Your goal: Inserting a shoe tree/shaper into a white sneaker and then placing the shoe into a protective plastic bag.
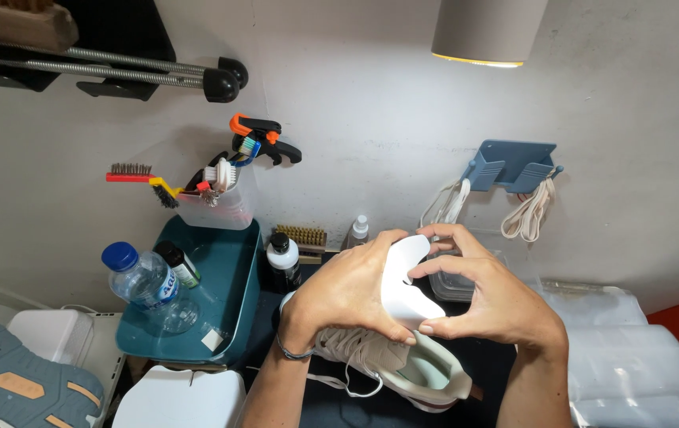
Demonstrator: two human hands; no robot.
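Note:
Both my hands grip a white plastic shoe tree (404, 285) just above a white sneaker (403, 368) that lies on the dark mat. My left hand (347, 293) wraps over the left side of the shoe tree, thumb underneath. My right hand (490, 297) holds its right side, fingers curled over the top and thumb along the lower edge. The sneaker's opening faces up, with loose laces (347, 384) hanging to the left.
A teal tray (232, 277) at left holds a clear water bottle (145, 281) and a small dark bottle (179, 264). A clear cup of brushes (216, 198), two more bottles (284, 257), a wall hook with laces (514, 170) and stacked plastic bags (633, 357) surround the work spot.

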